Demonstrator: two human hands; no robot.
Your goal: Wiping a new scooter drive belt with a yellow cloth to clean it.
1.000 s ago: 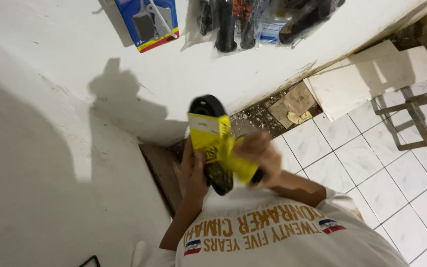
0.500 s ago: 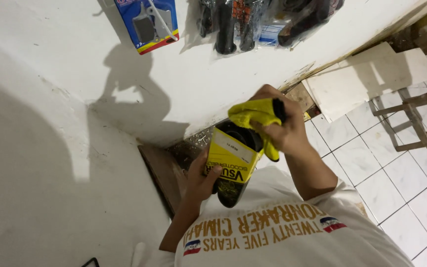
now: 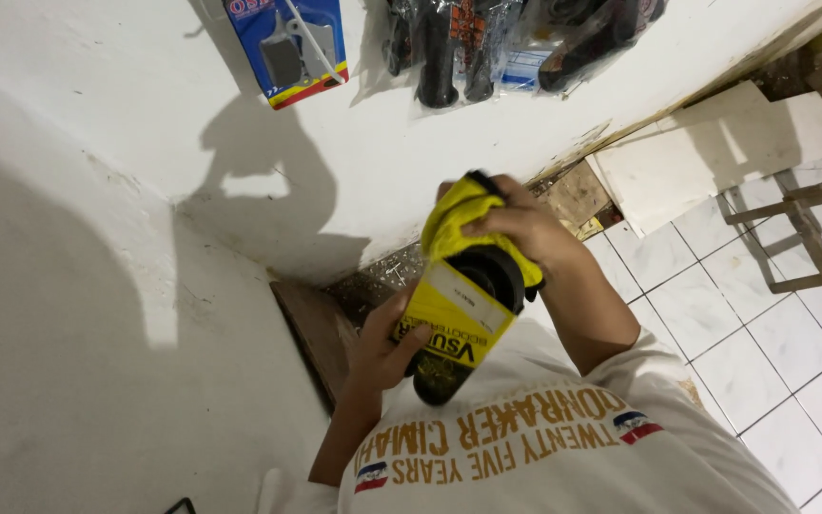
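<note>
Head view, looking down my chest: my left hand (image 3: 387,347) grips the lower half of a black part (image 3: 463,324) wrapped in a yellow card sleeve (image 3: 449,314), fingers closed round it from the wall side. My right hand (image 3: 516,228) is closed on a yellow cloth (image 3: 454,219), pressing it over the part's upper end, just above the sleeve. Half a second ago the cloth hand sat lower and further from the wall; a second ago it was under the part, near my chest. So the cloth has travelled from the bottom end up to the top, and I judge the wiping is working along the whole piece. Beyond both hands, a blue pack (image 3: 287,48) and bagged black parts (image 3: 516,43) hang on the white wall (image 3: 97,190). Tiles (image 3: 763,314) lie past my right hand.
</note>
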